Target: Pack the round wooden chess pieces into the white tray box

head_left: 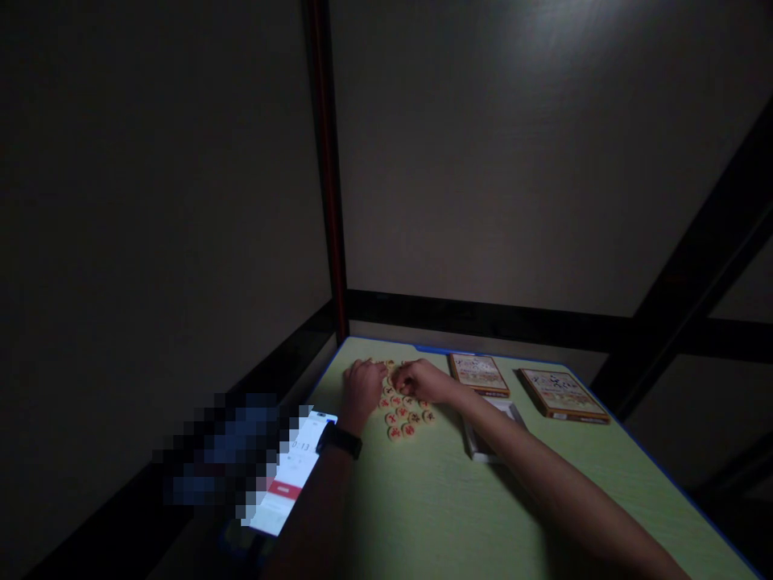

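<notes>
1. Orientation: the dial centres on the game pieces, with 12 o'clock pointing away from the person; items run from near to far.
2. Table [435,515]: pale green, its bare nearest part at 6 o'clock.
3. Phone [295,467]: lit screen at 8 o'clock, partly masked by blurred blocks; its support is unclear.
4. Wristband [343,442]: dark, on the left wrist, at 8 o'clock, near the phone.
5. Tray [483,457]: shallow, pale-rimmed, at 4 o'clock; the right forearm [519,451] crosses above it and hides part of the inside.
6. Game pieces [402,412]: round, with red or dark marks, in a loose cluster on the table, extending between the hands.
7. Left hand [363,387]: at 10 o'clock, fingers close together and bent down over the cluster's edge; whether they grip a piece cannot be told.
8. Right hand [414,377]: at 1 o'clock, fingers curled toward the pieces; a pinch cannot be confirmed.
9. Step in hand: judged to be handling or arranging the pieces. A next move would call for a light fingertip hold on one piece without nudging its neighbours.
10. Right-hand box [564,393]: flat, printed, at 3 o'clock.
11. Second box [480,373]: similar, at 2 o'clock, beyond the tray.
12. Wall [483,201]: grey, behind the table at 12 o'clock.
</notes>
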Demonstrator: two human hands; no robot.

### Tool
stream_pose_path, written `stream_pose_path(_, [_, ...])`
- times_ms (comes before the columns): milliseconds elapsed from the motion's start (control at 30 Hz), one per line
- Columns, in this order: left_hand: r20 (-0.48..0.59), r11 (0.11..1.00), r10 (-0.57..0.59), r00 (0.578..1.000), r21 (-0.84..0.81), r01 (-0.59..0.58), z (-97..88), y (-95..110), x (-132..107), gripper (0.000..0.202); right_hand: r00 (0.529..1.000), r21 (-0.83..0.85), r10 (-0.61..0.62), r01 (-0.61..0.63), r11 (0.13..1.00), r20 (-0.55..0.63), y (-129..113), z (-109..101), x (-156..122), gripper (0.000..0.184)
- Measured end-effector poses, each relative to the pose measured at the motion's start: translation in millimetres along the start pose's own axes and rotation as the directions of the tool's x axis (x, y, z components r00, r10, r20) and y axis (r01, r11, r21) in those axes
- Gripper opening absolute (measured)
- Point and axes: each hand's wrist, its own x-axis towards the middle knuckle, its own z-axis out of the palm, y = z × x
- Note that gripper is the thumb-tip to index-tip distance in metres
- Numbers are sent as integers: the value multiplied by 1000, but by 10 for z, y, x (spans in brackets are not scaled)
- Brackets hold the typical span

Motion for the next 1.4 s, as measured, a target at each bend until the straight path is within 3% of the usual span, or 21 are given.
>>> stream_pose_path(200, [-27, 1000, 22, 999, 13, -21, -27, 10, -2, 31, 997, -53, 77, -75, 996, 24, 3, -106, -21, 29])
stream_pose_path(400, [-37, 997, 32, 999, 72, -29, -30, 5, 11, 31, 984, -220, 176, -172, 960, -3, -2, -296, 9, 28])
stream_pose_path(733, [-30, 998, 30, 999, 48, -28, -24, -33, -7, 32, 961, -404, 265, -213, 889, 77, -265, -170, 111, 24])
stream_pose_path(900, [-89, 998, -49, 995, 23, 51, -53, -86, 28, 36, 958, -336, 264, -212, 918, 115, -240, -227, 114, 24])
stream_pose_path(1100, [11, 985, -173, 985, 27, 172, -155, -82, 28, 37, 957, -153, 284, -273, 950, 54, -63, -287, 47, 32])
stream_pose_path(1267, [40, 987, -160, 986, 21, 159, -149, -60, 8, 37, 949, -26, 313, -313, 949, 25, 31, -196, 30, 37])
stream_pose_path(1400, [47, 986, -165, 985, 22, 164, -152, -53, 6, 37, 948, -10, 318, -318, 948, 31, 61, -161, 39, 30])
